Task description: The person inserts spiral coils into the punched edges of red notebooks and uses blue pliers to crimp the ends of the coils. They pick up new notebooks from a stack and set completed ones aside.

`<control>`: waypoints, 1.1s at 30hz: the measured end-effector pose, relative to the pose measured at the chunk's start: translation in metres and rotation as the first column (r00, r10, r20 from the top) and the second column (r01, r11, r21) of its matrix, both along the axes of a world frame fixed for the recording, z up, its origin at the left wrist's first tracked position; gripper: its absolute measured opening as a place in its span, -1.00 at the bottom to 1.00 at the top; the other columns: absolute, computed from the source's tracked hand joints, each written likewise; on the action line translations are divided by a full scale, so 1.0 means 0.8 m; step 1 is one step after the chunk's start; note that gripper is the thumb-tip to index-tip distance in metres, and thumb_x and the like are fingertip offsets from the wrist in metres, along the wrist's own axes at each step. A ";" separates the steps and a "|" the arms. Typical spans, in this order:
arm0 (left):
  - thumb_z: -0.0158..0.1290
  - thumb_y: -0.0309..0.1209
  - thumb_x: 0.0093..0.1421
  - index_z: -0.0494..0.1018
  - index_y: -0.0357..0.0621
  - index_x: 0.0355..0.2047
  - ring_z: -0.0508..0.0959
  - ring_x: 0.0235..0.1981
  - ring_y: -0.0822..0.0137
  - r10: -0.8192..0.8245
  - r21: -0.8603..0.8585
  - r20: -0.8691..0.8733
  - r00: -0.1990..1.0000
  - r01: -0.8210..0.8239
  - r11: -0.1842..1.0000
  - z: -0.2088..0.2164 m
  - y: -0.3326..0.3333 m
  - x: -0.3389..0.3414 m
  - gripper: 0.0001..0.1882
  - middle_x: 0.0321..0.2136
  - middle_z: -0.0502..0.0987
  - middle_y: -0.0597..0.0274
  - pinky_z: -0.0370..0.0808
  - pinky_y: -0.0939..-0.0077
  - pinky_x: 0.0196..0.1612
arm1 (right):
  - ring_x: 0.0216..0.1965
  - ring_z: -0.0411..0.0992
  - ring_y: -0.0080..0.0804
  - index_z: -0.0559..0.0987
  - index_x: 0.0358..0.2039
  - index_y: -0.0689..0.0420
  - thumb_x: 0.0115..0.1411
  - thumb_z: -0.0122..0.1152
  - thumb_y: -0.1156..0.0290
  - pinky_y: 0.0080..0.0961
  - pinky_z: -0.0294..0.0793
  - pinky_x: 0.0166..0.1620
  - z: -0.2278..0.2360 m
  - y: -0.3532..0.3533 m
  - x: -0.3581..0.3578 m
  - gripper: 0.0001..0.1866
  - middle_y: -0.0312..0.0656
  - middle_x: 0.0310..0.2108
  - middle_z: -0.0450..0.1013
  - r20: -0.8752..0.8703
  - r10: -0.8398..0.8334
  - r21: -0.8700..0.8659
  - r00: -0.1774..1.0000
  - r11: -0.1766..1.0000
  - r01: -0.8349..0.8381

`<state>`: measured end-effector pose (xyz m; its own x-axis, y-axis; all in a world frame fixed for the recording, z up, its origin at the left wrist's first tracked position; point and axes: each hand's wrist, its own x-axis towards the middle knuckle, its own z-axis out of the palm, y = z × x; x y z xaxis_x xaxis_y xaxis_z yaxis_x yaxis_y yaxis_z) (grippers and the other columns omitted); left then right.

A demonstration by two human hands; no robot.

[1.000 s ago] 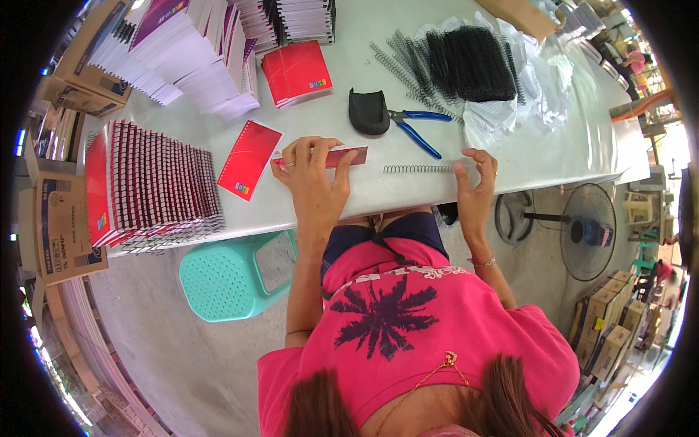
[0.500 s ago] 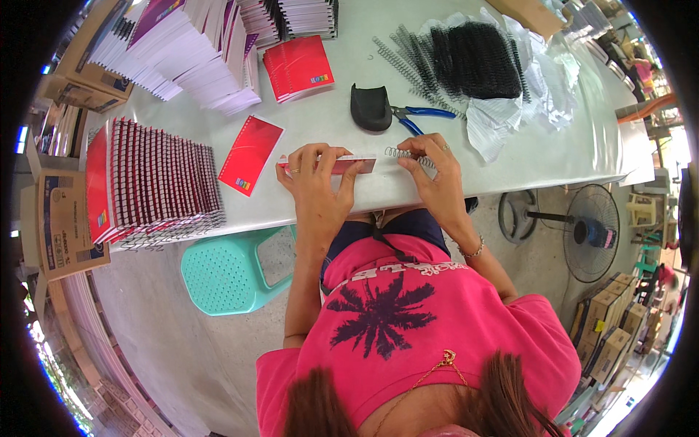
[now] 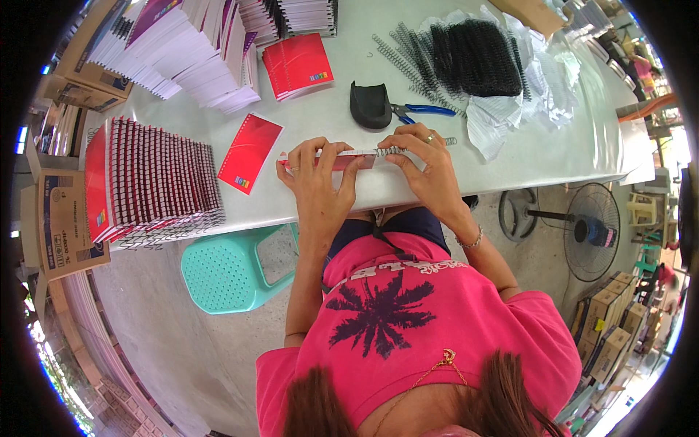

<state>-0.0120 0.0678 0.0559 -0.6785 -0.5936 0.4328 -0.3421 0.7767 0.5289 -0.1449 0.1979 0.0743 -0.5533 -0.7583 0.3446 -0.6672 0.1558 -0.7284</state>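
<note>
Both hands work one red notebook (image 3: 348,159) at the near edge of the white table (image 3: 553,146). Left hand (image 3: 319,178) grips its left half, fingers curled over the top. Right hand (image 3: 424,166) pinches a wire spiral (image 3: 399,149) against the spine. Step judged: threading the spiral through the punched holes; next calls for twisting it further along, steady alignment.

Left of the notebook: one row of bound notebooks (image 3: 153,178), one loose red cover (image 3: 250,153). Behind it: one small red stack (image 3: 297,64), one pair of blue-handled pliers (image 3: 415,111). Right of it: one heap of black spirals (image 3: 466,54). Below, one teal stool (image 3: 229,269).
</note>
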 end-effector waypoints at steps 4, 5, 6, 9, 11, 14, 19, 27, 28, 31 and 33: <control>0.23 -0.21 0.09 0.55 0.07 -0.21 0.34 -0.01 0.22 0.019 -0.022 -0.003 1.000 -0.020 1.000 0.000 0.001 -0.003 -0.74 -0.20 0.39 0.30 0.06 0.09 0.11 | -0.10 0.38 -0.20 0.59 -0.20 0.05 0.19 0.16 0.46 -0.22 0.14 0.09 -0.002 0.001 -0.002 -0.84 -0.22 -0.25 0.43 -0.093 0.050 0.067 0.994 0.997 -0.044; 0.23 -0.21 0.09 0.54 0.07 -0.21 0.34 -0.01 0.23 0.022 -0.023 0.003 1.000 -0.022 0.999 0.000 0.001 -0.002 -0.73 -0.19 0.39 0.30 0.06 0.09 0.11 | -0.10 0.37 -0.19 0.58 -0.20 0.05 0.20 0.14 0.46 -0.23 0.13 0.08 -0.001 0.002 -0.002 -0.85 -0.21 -0.26 0.42 -0.114 0.066 0.105 0.991 0.993 -0.054; 0.23 -0.21 0.09 0.54 0.08 -0.20 0.34 0.00 0.23 0.022 -0.023 0.009 1.000 -0.021 1.000 -0.001 0.000 -0.003 -0.73 -0.18 0.38 0.30 0.06 0.09 0.11 | -0.12 0.36 -0.19 0.57 -0.21 0.06 0.22 0.12 0.45 -0.23 0.13 0.06 0.002 0.000 0.000 -0.86 -0.21 -0.27 0.41 -0.106 0.046 0.083 0.993 0.996 -0.037; 0.25 -0.21 0.08 0.53 0.07 -0.18 0.33 0.01 0.21 0.025 0.022 0.010 1.000 -0.025 0.999 0.002 0.003 -0.003 -0.70 -0.12 0.35 0.25 0.07 0.10 0.12 | -0.16 0.34 -0.18 0.54 -0.23 0.06 0.25 0.07 0.44 -0.24 0.13 0.02 0.007 -0.006 0.004 -0.89 -0.21 -0.30 0.38 -0.113 0.015 0.057 0.993 0.998 -0.008; 0.26 -0.21 0.07 0.52 0.05 -0.18 0.32 0.03 0.16 0.037 0.042 -0.017 0.999 -0.037 0.998 0.002 0.005 -0.004 -0.68 -0.07 0.32 0.20 0.09 0.10 0.13 | -0.18 0.33 -0.19 0.52 -0.24 0.06 0.26 0.06 0.43 -0.23 0.13 0.00 0.005 -0.007 0.000 -0.91 -0.21 -0.32 0.36 -0.163 0.032 0.089 0.986 0.996 -0.018; 0.29 -0.22 0.04 0.51 0.01 -0.18 0.27 0.07 0.06 0.070 0.050 -0.079 0.994 -0.066 0.997 -0.003 0.003 -0.002 -0.66 -0.01 0.25 0.09 0.11 0.07 0.14 | -0.19 0.33 -0.19 0.51 -0.25 0.06 0.25 0.08 0.41 -0.22 0.12 -0.02 0.011 -0.014 0.002 -0.91 -0.21 -0.33 0.36 -0.182 0.030 0.058 0.983 0.998 -0.020; 0.32 -0.32 0.02 0.47 -0.06 -0.16 0.17 0.17 -0.07 0.100 0.085 -0.188 0.977 -0.085 0.993 -0.007 0.001 -0.003 -0.62 0.07 0.17 -0.05 0.09 0.03 0.20 | -0.20 0.36 -0.21 0.50 -0.26 0.07 0.24 0.10 0.39 -0.22 0.13 -0.01 0.009 -0.019 0.002 -0.91 -0.22 -0.34 0.38 -0.190 0.036 0.078 0.981 0.997 -0.022; 0.40 -0.24 -0.05 0.30 -0.21 -0.01 0.21 0.13 -0.02 0.187 0.247 -0.255 0.949 -0.123 0.961 -0.017 0.000 -0.002 -0.32 0.02 0.22 -0.05 0.16 0.10 0.18 | -0.18 0.37 -0.23 0.53 -0.28 0.06 0.21 0.12 0.40 -0.22 0.16 0.01 -0.001 -0.025 0.002 -0.92 -0.23 -0.32 0.40 -0.223 0.057 0.089 0.973 0.995 -0.038; 0.40 -0.24 -0.05 0.29 -0.23 -0.02 0.24 0.11 -0.01 0.166 0.287 -0.263 0.950 -0.088 0.954 -0.018 -0.001 -0.001 -0.31 -0.01 0.25 -0.04 0.18 0.12 0.16 | -0.17 0.37 -0.23 0.54 -0.28 0.05 0.21 0.13 0.40 -0.21 0.17 0.01 -0.002 -0.024 0.000 -0.91 -0.23 -0.31 0.41 -0.246 0.078 0.104 0.966 0.993 -0.053; 0.41 -0.24 -0.07 0.29 -0.21 -0.09 0.29 0.00 0.07 0.104 0.288 -0.219 0.970 -0.037 0.957 -0.021 -0.010 0.011 -0.35 -0.14 0.27 0.05 0.23 0.23 0.10 | -0.08 0.36 -0.19 0.57 -0.27 0.03 0.15 0.21 0.37 -0.18 0.19 0.07 0.000 -0.018 -0.023 -0.87 -0.20 -0.20 0.42 -0.082 0.221 0.150 0.972 0.967 -0.207; 0.41 -0.24 -0.08 0.28 -0.21 -0.12 0.29 -0.05 0.10 0.058 0.280 -0.219 0.974 0.006 0.960 -0.023 -0.019 0.016 -0.36 -0.18 0.24 0.08 0.25 0.25 0.07 | -0.01 0.34 -0.15 0.58 -0.24 0.02 0.09 0.27 0.35 -0.16 0.18 0.13 0.000 -0.025 -0.042 -0.80 -0.16 -0.11 0.42 -0.093 0.227 0.150 0.969 0.966 -0.212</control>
